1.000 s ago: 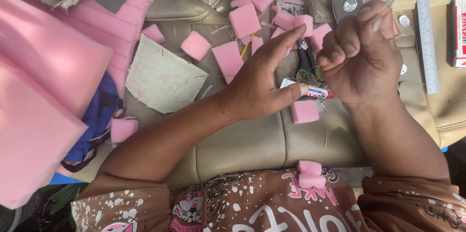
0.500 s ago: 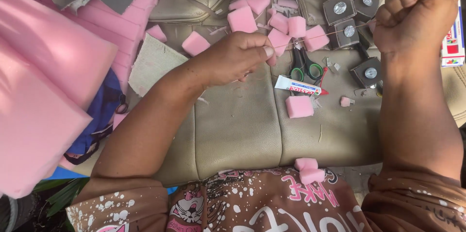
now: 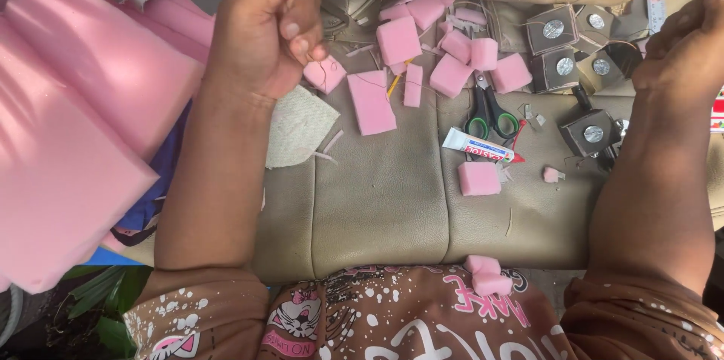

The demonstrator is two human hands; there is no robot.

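Observation:
My left hand (image 3: 268,24) is raised at the upper left with its fingertips pinched together above a small pink foam piece (image 3: 324,75). A thin dark thread lies on that piece; whether the fingers hold it is too fine to tell. My right hand (image 3: 682,51) is at the far right edge, curled into a fist and partly cut off by the frame. Between the hands, on a beige leather cushion (image 3: 377,202), lie green-handled scissors (image 3: 490,115), a white glue tube (image 3: 479,147), a pink foam cube (image 3: 479,177) and several cut foam blocks (image 3: 397,39).
Dark fabric-covered cubes with silver studs (image 3: 553,49) sit at the upper right, one (image 3: 590,131) near my right forearm. Large pink foam sheets (image 3: 68,126) fill the left side. A beige fabric scrap (image 3: 298,126) lies by my left arm. Two foam cubes (image 3: 486,277) rest on my lap.
Both hands have moved apart: the left hand left the scissors area and rose to the upper left, and the right fist went out to the far right edge.

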